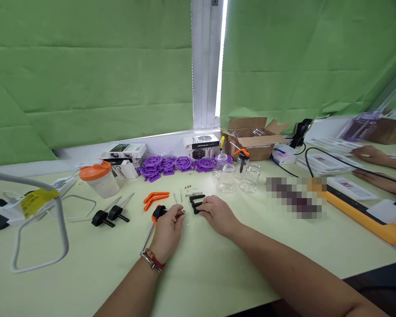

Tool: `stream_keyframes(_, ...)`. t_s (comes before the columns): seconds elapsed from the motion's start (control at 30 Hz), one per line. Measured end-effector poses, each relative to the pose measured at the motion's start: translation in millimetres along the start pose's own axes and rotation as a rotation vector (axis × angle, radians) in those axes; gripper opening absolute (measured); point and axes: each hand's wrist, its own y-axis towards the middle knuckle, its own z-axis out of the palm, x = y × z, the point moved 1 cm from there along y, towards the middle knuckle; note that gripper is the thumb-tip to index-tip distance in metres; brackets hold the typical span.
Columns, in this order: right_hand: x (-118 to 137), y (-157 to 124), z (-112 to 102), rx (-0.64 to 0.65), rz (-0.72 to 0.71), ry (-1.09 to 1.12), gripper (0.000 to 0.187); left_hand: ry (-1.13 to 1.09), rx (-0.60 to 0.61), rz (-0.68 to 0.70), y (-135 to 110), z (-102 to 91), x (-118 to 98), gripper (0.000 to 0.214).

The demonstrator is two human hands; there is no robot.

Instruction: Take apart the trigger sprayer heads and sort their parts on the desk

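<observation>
My left hand (167,231) rests on the pale green table (218,273), fingers curled round a black and orange sprayer head (159,212) with a thin tube running back under the wrist. My right hand (218,213) lies just to the right of it, fingertips closed on a black U-shaped plastic part (195,202). Small metal pins and a spring (194,194) lie just beyond both hands. An orange trigger lever (155,199) lies to the left of them.
Two black sprayer heads with tubes (109,215) lie at left. An orange-lidded cup (99,178), purple plastic parts (178,165), clear glass bottles (237,178) and an open cardboard box (254,136) stand behind. Another person's hands (372,167) rest at far right. A grey cable (53,229) loops at left.
</observation>
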Motion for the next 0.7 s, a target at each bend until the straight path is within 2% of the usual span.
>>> stream_keyframes(0.17, 24, -5, 13, 0.128, -0.112, 0.002, 0.018, -0.099, -0.140, -0.005, 1, -7.6, 1, 0.031)
stream_keyframes(0.27, 29, -3, 22, 0.157, -0.130, -0.054, 0.020, -0.129, -0.187, 0.002, 2, -10.7, 1, 0.032)
stream_keyframes(0.6, 25, -1, 34, 0.203, -0.103, -0.077, 0.022, -0.077, -0.198, 0.035, 3, -13.4, -2, 0.030)
stream_keyframes(0.7, 26, 0, 29, 0.147, -0.060, 0.004, 0.020, -0.050, -0.188, 0.046, 2, -14.3, -5, 0.031)
